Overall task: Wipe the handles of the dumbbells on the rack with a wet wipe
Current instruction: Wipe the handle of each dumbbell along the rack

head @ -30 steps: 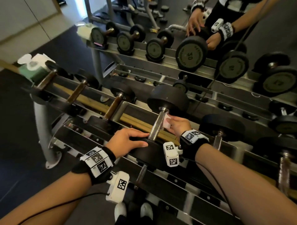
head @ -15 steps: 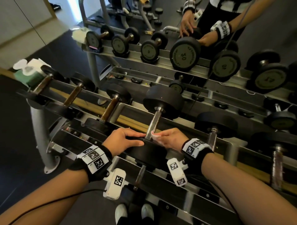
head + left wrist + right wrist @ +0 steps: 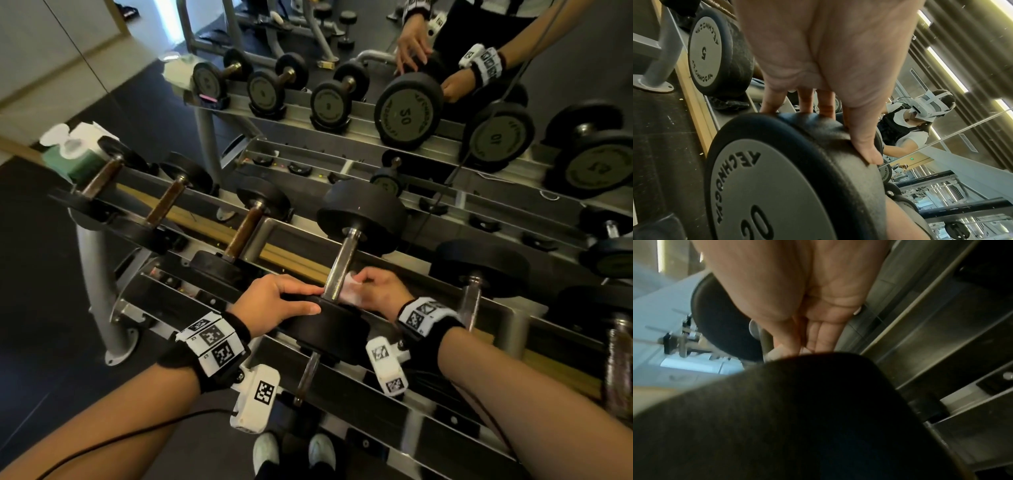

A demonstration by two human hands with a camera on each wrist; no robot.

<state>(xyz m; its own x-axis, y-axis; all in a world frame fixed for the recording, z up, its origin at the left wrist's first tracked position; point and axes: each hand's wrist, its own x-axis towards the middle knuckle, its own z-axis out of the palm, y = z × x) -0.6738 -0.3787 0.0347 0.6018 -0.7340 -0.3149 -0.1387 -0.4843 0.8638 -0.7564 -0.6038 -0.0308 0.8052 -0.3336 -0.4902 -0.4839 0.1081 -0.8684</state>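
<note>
A black 20 dumbbell (image 3: 359, 219) lies across the top rail of the rack (image 3: 281, 233), its steel handle (image 3: 339, 263) pointing towards me. My left hand (image 3: 274, 301) lies over the near weight head (image 3: 789, 170), fingers draped on its rim. My right hand (image 3: 376, 287) pinches a white wet wipe (image 3: 351, 291) against the lower right side of the handle, close to the near head. In the right wrist view the near head (image 3: 797, 410) hides most of the wipe (image 3: 774, 353).
Several smaller dumbbells with brown handles (image 3: 243, 233) sit to the left on the same rail, and a green wipe pack (image 3: 68, 154) stands at the far left end. More dumbbells (image 3: 479, 263) lie to the right. A mirror behind reflects the rack and my arms.
My right hand slid the wipe down the handle towards the near head, then came slightly back up. The left hand stayed on the near head.
</note>
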